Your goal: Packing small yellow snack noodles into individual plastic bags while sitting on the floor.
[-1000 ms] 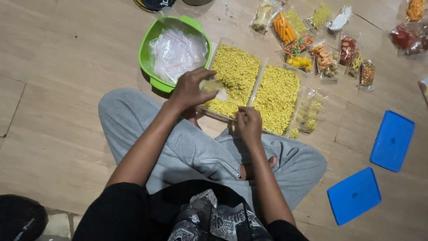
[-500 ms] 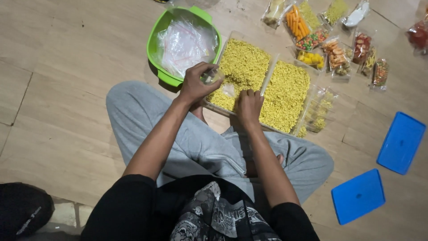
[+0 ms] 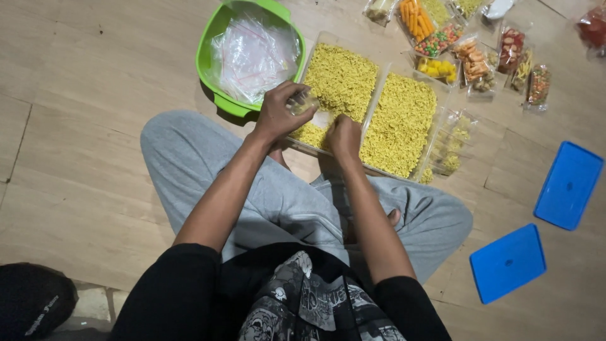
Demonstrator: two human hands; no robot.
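Observation:
I sit cross-legged on a tiled floor in grey trousers. My left hand (image 3: 278, 113) is closed round a small clear plastic bag (image 3: 302, 101) with some yellow snack in it, held over the near corner of a clear tray of yellow snack bits (image 3: 344, 79). My right hand (image 3: 344, 136) reaches down into that same tray, fingers curled in the yellow bits. A second clear tray of the same yellow snack (image 3: 401, 123) lies beside it on the right.
A green tub (image 3: 211, 69) with empty clear bags stands left of the trays. Several filled snack bags (image 3: 473, 60) lie beyond and right. Two blue lids (image 3: 508, 262) (image 3: 568, 184) rest on the floor at right. A dark object (image 3: 31, 303) sits bottom left.
My left hand with the small bag has stayed over the tray's near corner. My right hand has moved left from the trays' divider into the left tray. The camera has shifted closer.

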